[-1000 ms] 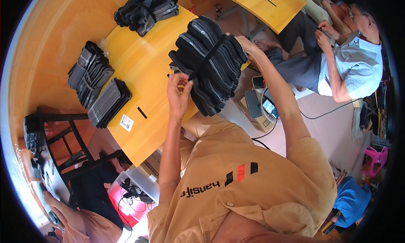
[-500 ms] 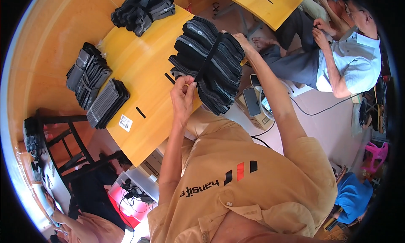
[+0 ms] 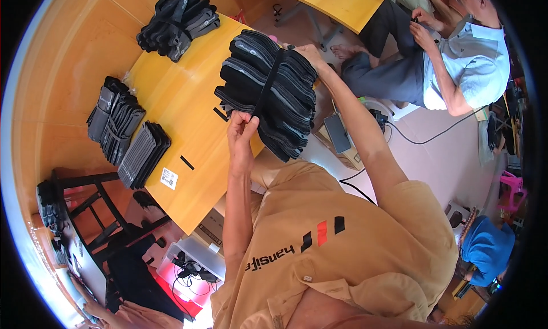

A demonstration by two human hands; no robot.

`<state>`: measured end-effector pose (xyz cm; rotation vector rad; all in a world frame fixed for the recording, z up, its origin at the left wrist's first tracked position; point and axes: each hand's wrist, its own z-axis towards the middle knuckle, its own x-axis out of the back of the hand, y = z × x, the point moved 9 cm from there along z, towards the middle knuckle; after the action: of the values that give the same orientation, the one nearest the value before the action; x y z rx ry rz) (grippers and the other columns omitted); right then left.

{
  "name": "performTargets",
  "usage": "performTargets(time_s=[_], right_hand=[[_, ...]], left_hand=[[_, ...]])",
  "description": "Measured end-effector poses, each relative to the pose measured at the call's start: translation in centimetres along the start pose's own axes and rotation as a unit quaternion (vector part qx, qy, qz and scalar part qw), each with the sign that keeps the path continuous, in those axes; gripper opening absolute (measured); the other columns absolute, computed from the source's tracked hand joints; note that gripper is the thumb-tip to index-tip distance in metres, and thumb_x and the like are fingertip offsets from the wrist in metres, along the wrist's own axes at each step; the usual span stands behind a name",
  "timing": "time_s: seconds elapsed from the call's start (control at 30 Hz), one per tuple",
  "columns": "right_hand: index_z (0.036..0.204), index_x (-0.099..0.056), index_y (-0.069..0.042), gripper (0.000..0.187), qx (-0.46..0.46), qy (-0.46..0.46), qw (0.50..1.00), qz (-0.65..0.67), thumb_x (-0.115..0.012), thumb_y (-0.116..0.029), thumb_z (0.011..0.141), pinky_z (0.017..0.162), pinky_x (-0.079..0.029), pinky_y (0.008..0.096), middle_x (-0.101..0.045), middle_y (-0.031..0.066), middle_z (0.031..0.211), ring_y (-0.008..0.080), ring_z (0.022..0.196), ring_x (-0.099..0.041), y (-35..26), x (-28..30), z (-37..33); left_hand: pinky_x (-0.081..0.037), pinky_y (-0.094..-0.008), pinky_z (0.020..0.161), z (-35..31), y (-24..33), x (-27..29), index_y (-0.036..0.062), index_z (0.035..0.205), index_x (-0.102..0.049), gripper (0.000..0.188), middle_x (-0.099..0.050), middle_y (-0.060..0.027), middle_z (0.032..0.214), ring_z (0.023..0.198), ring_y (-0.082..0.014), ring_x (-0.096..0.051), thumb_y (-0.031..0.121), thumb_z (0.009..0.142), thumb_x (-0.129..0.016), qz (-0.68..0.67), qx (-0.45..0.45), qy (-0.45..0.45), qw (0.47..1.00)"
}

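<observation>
A thick bundle of black and grey sock-like fabric pieces (image 3: 279, 95), stacked in layers, is held tilted over the table's near right edge. A black strap (image 3: 267, 84) runs across its face. My left hand (image 3: 242, 136) is closed at the bundle's near side, thumb and fingers pinching the strap's lower end. At the far right edge, my right hand (image 3: 311, 56) is closed around the bundle near the strap's upper end; its fingertips are partly hidden behind the pieces.
On the yellow table (image 3: 188, 95) lie another strapped bundle (image 3: 178, 25), a tied stack (image 3: 116, 116), a loose stack (image 3: 144, 153), a white label (image 3: 169, 179) and short black slots or strips. A phone (image 3: 338, 133) rests on a box at right. A person (image 3: 465, 66) sits beyond.
The bundle and both my hands have shifted slightly left in the view, and the whole scene has moved a little with my head. My grip looks the same.
</observation>
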<state>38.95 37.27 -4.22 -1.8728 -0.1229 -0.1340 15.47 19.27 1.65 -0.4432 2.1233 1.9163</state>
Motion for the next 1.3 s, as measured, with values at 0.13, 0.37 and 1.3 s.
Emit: performTargets(time_s=[0.13, 0.37, 1.3], right_hand=[[0.071, -0.068, 0.005, 0.044, 0.003, 0.01, 1.0, 0.004, -0.07, -0.039, 0.079, 0.051, -0.041, 0.0256, -0.06, 0.0013, 0.063, 0.0088, 0.055, -0.052, -0.9, -0.5, -0.7], [0.07, -0.068, 0.005, 0.043, -0.005, 0.008, 1.0, 0.018, -0.071, -0.037, 0.078, 0.049, -0.04, 0.0226, -0.06, 0.0014, 0.063, 0.0067, 0.054, -0.052, -1.7, -0.4, -1.7], [0.088, -0.066, -0.005, 0.025, 0.491, -0.081, 0.821, -0.28, -0.075, -0.006, 0.065, 0.075, -0.047, 0.0315, -0.057, 0.0056, 0.087, 0.024, 0.082, -0.057, -16.3, -8.2, -20.7]], left_hand=[[-0.032, -0.0203, 0.073, 0.4, 0.2, 0.9, 0.0079, 0.081, -0.056, 0.007, -0.04, 0.0029, 0.084, 0.077, -0.0079, -0.041, 0.006, 0.082, -0.063, 0.039, -0.014, 0.016, 0.999], [-0.038, -0.0225, 0.07, -1.5, 3.2, -0.6, 0.0012, 0.087, -0.057, 0.01, -0.046, 0.0002, 0.088, 0.078, -0.0101, -0.046, 0.0, 0.08, -0.064, 0.166, -0.142, 0.044, 0.975], [-0.039, -0.0172, 0.063, 1.3, 4.7, -1.7, 0.0001, 0.089, -0.061, 0.009, -0.058, 0.0029, 0.08, 0.07, -0.0027, -0.05, 0.0, 0.08, -0.063, 0.111, -0.003, -0.039, 0.993]])
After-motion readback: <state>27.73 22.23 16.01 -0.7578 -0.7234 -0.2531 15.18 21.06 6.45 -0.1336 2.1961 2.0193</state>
